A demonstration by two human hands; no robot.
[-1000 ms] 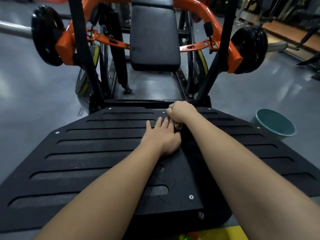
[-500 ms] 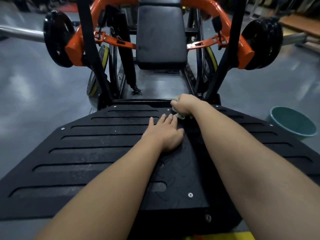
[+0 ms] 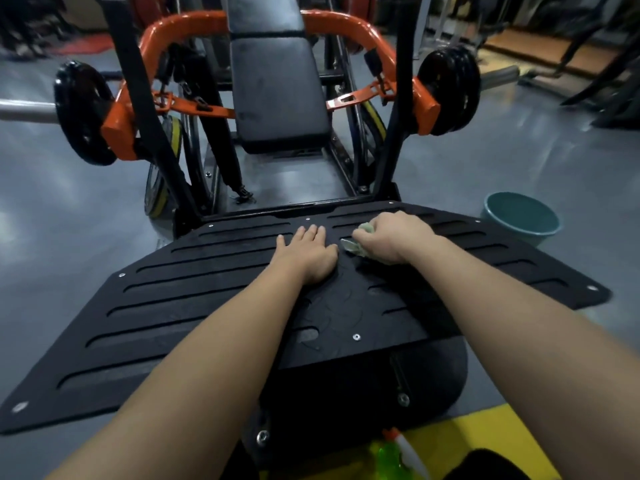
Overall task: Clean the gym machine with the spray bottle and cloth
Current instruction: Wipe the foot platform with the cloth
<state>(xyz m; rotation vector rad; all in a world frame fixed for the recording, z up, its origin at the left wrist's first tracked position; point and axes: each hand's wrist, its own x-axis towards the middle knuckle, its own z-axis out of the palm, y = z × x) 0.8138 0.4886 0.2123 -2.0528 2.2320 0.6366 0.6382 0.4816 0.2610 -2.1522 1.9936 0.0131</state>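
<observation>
The gym machine's black slotted footplate (image 3: 194, 306) fills the middle of the head view. My left hand (image 3: 306, 252) lies flat on it with straight fingers, near the plate's far edge. Just to its right, my right hand (image 3: 391, 239) grips a crumpled pale green cloth (image 3: 356, 242) and presses it onto the plate. The cloth shows only at the knuckles' left side. A green spray bottle (image 3: 394, 457) with a white and orange nozzle sits at the bottom edge on a yellow floor strip.
Beyond the plate stand the black padded seat (image 3: 277, 88), the orange frame (image 3: 349, 26) and black weight plates (image 3: 83, 112) on both sides. A teal bucket (image 3: 521, 216) sits on the grey floor at the right. Other equipment lines the far right.
My right hand with the cloth has slid from the plate's far middle edge toward me and to the right. My left hand stays flat in the same spot. The spray bottle has come into view.
</observation>
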